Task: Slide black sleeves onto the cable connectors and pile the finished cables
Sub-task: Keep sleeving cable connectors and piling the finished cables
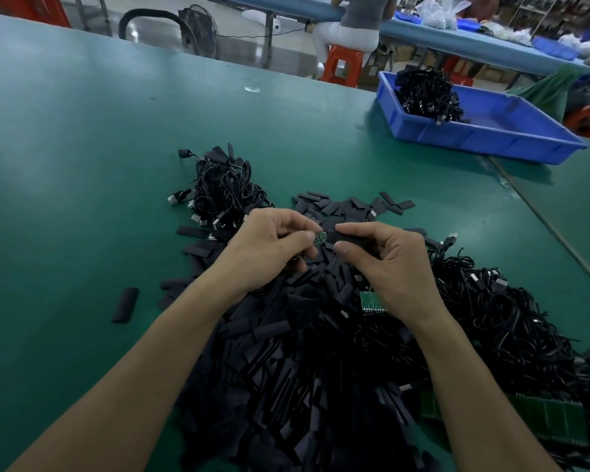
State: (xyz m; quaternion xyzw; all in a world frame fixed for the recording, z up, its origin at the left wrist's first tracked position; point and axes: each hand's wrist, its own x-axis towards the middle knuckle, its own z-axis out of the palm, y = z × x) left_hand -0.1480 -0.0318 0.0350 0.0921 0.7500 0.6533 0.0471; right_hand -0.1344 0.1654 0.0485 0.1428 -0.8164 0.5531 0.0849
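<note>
My left hand [269,247] pinches a small green circuit-board connector [320,238] at the end of a black cable. My right hand [389,264] pinches a flat black sleeve [346,237], its open end touching the connector's tip. Both hands hover over a big heap of loose black sleeves [286,369] on the green table. A pile of black cables with USB plugs [218,189] lies just beyond my left hand. A larger tangle of black cables [491,318] spreads to the right of my right hand.
A blue plastic bin [484,131] holding a bundle of black cables stands at the back right. One stray sleeve [126,304] lies alone to the left. Green circuit-board strips [552,417] lie at the lower right. A person sits on an orange stool [341,66] beyond the table.
</note>
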